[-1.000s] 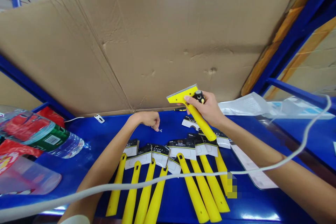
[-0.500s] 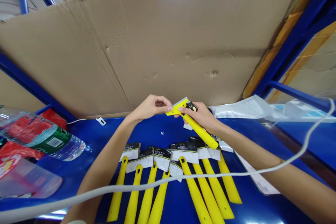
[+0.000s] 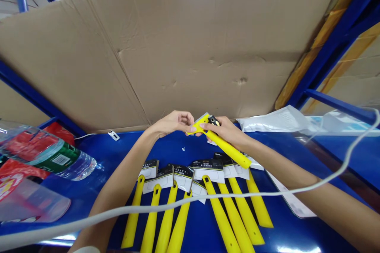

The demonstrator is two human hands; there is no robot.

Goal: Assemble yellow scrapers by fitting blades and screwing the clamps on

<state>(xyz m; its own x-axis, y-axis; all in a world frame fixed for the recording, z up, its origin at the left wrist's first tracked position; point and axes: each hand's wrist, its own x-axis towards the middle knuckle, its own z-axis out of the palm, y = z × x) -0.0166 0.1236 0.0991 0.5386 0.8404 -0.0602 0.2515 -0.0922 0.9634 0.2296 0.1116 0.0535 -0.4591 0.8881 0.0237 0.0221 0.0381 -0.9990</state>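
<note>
Above the middle of the blue table, a yellow scraper (image 3: pixel 225 147) is held at its head, with its metal blade edge up and its handle slanting down to the right. My left hand (image 3: pixel 175 122) is closed, thumb and fingers at the left end of the scraper head. My right hand (image 3: pixel 228 132) grips the head from the other side. A short black tool with a round end (image 3: pixel 213 120) also sits in my right hand; its kind is not clear. Below the hands lie several yellow handles (image 3: pixel 178 221), with black-and-white cards (image 3: pixel 209 170) at their upper ends.
A water bottle (image 3: pixel 59 158) and a clear plastic cup (image 3: pixel 44 201) lie at left. A white cable (image 3: pixel 166 206) crosses in front of my arms. Cardboard (image 3: pixel 190 47) walls off the back between blue posts (image 3: pixel 332 47). A silvery plastic bag (image 3: pixel 270 120) rests at the back right.
My left thumb has moved onto the scraper head's lower left, and its fingers curl more. The scraper has tilted slightly, its handle end shifting right. The view has shifted a little.
</note>
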